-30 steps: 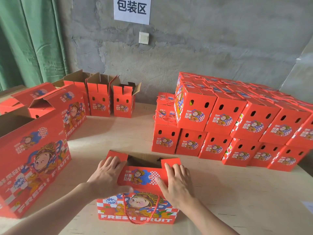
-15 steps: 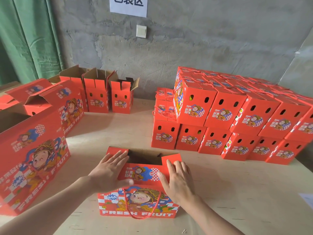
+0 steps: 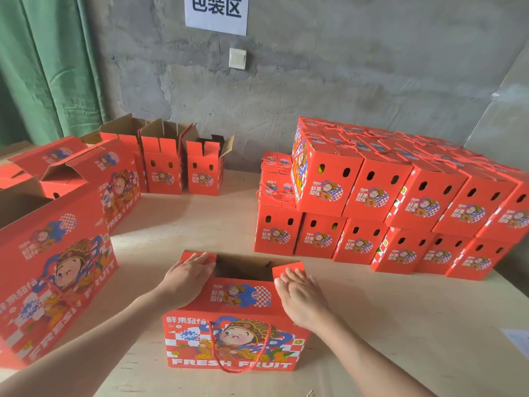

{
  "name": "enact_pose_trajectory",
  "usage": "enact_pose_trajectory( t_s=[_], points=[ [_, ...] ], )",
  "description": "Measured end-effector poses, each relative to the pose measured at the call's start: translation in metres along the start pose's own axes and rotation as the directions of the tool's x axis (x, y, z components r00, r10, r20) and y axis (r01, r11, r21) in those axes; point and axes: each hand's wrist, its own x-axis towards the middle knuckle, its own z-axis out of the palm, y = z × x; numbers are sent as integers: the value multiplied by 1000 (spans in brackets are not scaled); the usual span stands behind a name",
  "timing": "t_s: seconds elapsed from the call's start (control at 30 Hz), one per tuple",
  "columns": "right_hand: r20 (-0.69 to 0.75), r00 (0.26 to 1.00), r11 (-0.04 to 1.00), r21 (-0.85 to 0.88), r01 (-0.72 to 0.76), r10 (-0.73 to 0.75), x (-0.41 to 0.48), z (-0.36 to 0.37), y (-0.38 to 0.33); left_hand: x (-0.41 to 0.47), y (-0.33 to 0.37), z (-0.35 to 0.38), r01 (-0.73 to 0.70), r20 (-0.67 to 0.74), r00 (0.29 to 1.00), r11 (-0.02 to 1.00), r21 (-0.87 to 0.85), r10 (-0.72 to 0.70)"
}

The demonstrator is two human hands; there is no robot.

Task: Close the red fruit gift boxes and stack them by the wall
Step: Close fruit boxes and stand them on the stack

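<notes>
as the hands are spreading wider than a second ago, the left hand (image 3: 186, 277) and right hand (image 3: 300, 296) are pressing flat, straight fingers on the corner tabs (image 3: 289, 267); the gift box (image 3: 234, 348) is sitting on the table (image 3: 386, 325), its top still gaping, closing unfinished.

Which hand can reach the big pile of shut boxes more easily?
Probably the right hand. It lies flat on the right end of the box, the side where the pile stands. The left hand presses the left end, farther.
</notes>
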Motion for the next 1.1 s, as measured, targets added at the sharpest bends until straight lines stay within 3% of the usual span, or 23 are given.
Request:
enact_pose_trajectory(
  t_s=[0.1,0.3,0.47,0.57,0.63,0.77,0.97,1.1],
  points=[
    [-26,1000,999,-27,-17,17,5,-1,-1,3,7,4,146,-55,988,989,23,-145],
    [66,992,993,-36,-110,112,22,-3,2,5,1,14,163,-13,987,984,75,-163],
    [8,978,973,93,-209,210,40,0,-2,10,2,6,175,-189,961,973,-148,-202],
    [-13,979,975,99,-199,202,41,6,0,22,-1,-5,236,-319,886,919,-317,-337],
    [-28,980,976,100,-194,198,42,6,0,29,-2,-7,303,-263,871,874,-379,-416],
    [-52,976,971,132,-201,209,39,7,-2,41,-5,-10,449,49,872,755,-478,-487],
    [-228,947,956,240,-170,226,34,8,-1,47,-13,-11,281,-11,865,502,-818,-502],
    [-345,920,960,264,-92,183,34,8,0,43,-10,-11,124,-177,876,564,-816,-449]
  ],
)
